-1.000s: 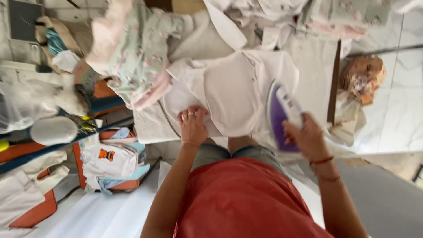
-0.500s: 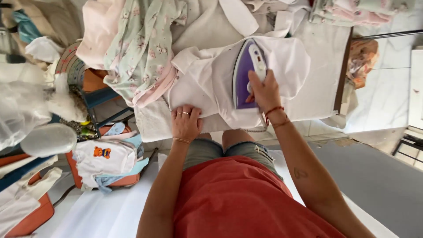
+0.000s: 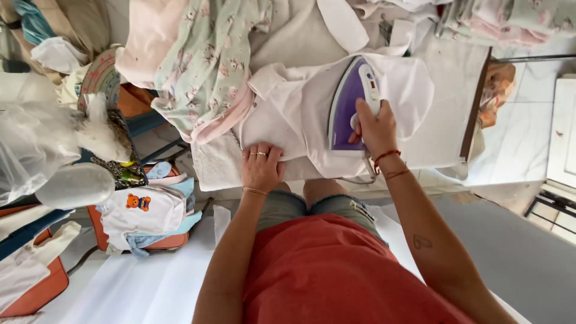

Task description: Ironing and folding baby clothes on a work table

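A: Iron?
B: Purple and white steam iron (image 3: 351, 102) sits flat on the white cotton garment (image 3: 288, 120), mid ironing board, tip pointing far. Right hand (image 3: 373, 125) grasps its handle, fingers wrapped round, wrist bent, forearm running in from near right.

A: Other hand?
B: Left hand (image 3: 262, 167) lies palm down on the garment's near edge, fingers flat and together, gripping nothing. Arm straight out from the body.

A: Around it?
B: White padded ironing board (image 3: 447, 114) under everything. Mint floral baby garment (image 3: 207, 66) draped far left, just beside the white one. Folded pastel clothes (image 3: 510, 21) far right. White bodysuit with an orange bear (image 3: 144, 207) down left, well apart.
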